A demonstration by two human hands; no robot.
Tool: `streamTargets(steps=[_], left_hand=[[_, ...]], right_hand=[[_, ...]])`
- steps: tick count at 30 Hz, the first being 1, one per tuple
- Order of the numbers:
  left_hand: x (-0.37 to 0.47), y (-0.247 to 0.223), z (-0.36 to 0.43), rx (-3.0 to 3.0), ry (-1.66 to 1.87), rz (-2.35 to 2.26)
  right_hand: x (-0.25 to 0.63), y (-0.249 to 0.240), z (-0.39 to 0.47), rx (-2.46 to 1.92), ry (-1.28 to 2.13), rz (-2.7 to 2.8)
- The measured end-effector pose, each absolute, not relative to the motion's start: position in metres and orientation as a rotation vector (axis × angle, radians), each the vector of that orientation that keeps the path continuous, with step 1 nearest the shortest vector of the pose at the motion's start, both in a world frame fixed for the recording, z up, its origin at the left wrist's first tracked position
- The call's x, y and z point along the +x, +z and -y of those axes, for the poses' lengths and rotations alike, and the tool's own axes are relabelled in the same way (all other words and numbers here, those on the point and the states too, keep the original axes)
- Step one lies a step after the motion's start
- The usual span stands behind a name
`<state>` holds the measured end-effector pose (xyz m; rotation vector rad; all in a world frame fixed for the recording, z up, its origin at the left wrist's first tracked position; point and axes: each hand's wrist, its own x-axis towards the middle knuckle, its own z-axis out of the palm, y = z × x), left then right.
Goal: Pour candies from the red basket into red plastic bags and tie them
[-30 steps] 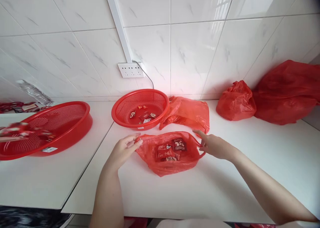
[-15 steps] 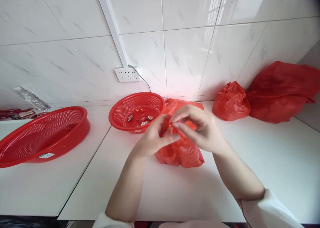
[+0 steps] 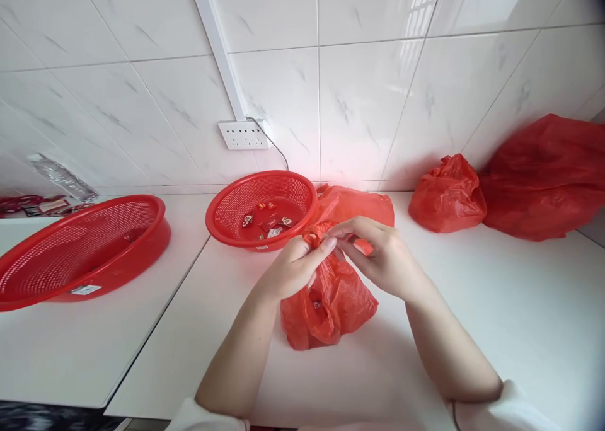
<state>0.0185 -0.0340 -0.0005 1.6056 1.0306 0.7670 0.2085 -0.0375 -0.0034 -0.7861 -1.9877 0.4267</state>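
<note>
A filled red plastic bag (image 3: 338, 298) rests on the white table, its top gathered and twisted. My left hand (image 3: 300, 261) is closed around the gathered neck, thumb pressed on it. My right hand (image 3: 378, 251) pinches the plastic at the neck, its fingertips close to the left thumb. Behind the hands another red bag (image 3: 363, 205) lies flat on the table. Left of it is a round red basket (image 3: 212, 226) with several small wrapped pieces inside.
A larger red basket (image 3: 155, 229) stands at the left, near a clear plastic wrapper (image 3: 63, 178). Two full red bags (image 3: 447, 195) (image 3: 539, 179) sit against the wall at the right. A socket strip (image 3: 243, 135) is on the tiled wall.
The filled bag now shows its lower part nearer the table's front, and its neck is drawn into a tighter twist. The fingers of both hands have come closer together. The view has shifted slightly.
</note>
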Motion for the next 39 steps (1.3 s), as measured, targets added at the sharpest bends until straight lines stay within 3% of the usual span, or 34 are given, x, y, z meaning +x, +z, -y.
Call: streamTargets(steps=[10,20,25,29,34,36,39], left_hand=[[0.014,0.006,0.027,1.578,0.676,-0.902],[0.011,0.006,0.025,1.289,0.679,-0.736],[0.014,0.003,0.019,1.257,0.813,-0.709],[0.015,0.004,0.021,1.495,0.757,-0.705],[0.012,0.008,0.034,2.269,0.751,-1.146],[0.009,0.006,0.035,2.509,0.796,-1.281],[0.007,0.002,0.031,2.604,0.976,-1.132]], right_hand=[[0.214,0.0,0.035,-0.727,0.573,2.103],[0.222,0.0,0.032,-0.737,0.261,1.689],[0.229,0.008,0.048,-0.5,0.453,2.096],[0.226,0.009,0.049,-0.465,0.649,2.381],[0.213,-0.004,0.026,-0.661,0.601,1.799],[0.209,-0.01,0.015,-0.692,0.75,1.7],[0.207,-0.017,0.006,-0.676,1.096,1.664]])
